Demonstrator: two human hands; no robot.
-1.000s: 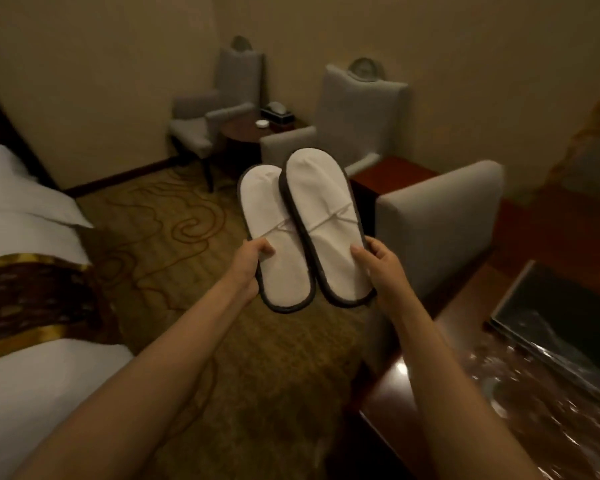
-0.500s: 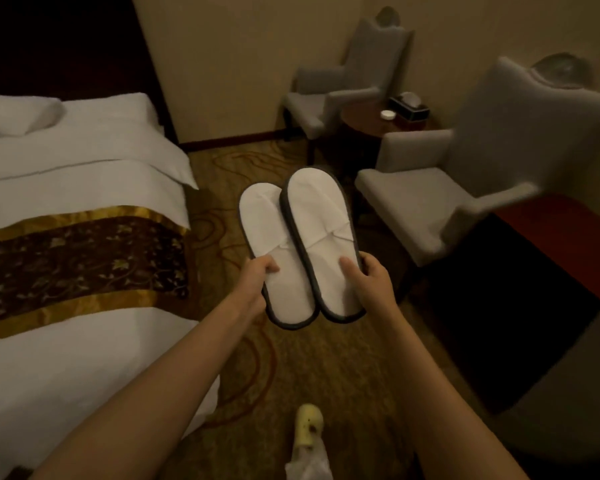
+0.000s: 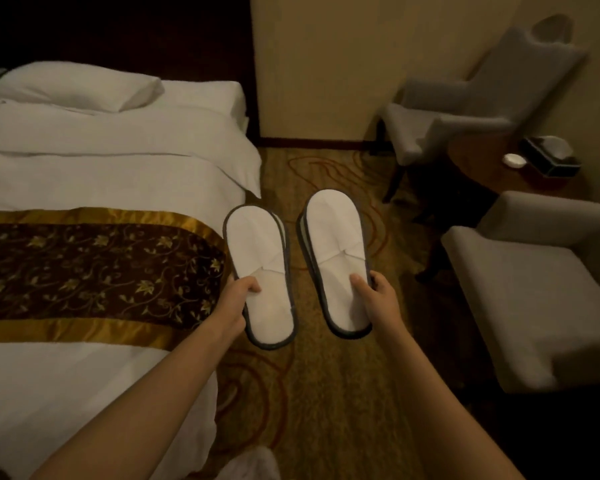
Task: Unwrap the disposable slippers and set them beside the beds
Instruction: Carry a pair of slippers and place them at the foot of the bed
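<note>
While each slipper is being pinched at its heel, left hand (image 3: 238, 299) on the left slipper (image 3: 257, 268), right hand (image 3: 378, 299) on the right slipper (image 3: 336, 258), both are judged light, flat and floppy.

arms: we reach both forward, bare | left hand (image 3: 238, 299): closed on left slipper (image 3: 260, 271) | right hand (image 3: 378, 299): closed on right slipper (image 3: 336, 258)

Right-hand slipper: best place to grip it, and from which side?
Grip the slipper at its heel end, coming from the near side, as the right hand does: thumb on the white insole, fingers under the sole. It is flat and thin, with its toe pointing away, so a pinch across the near end suits it. The folded upper sits mid-length; staying behind it leaves it uncrushed.
</note>
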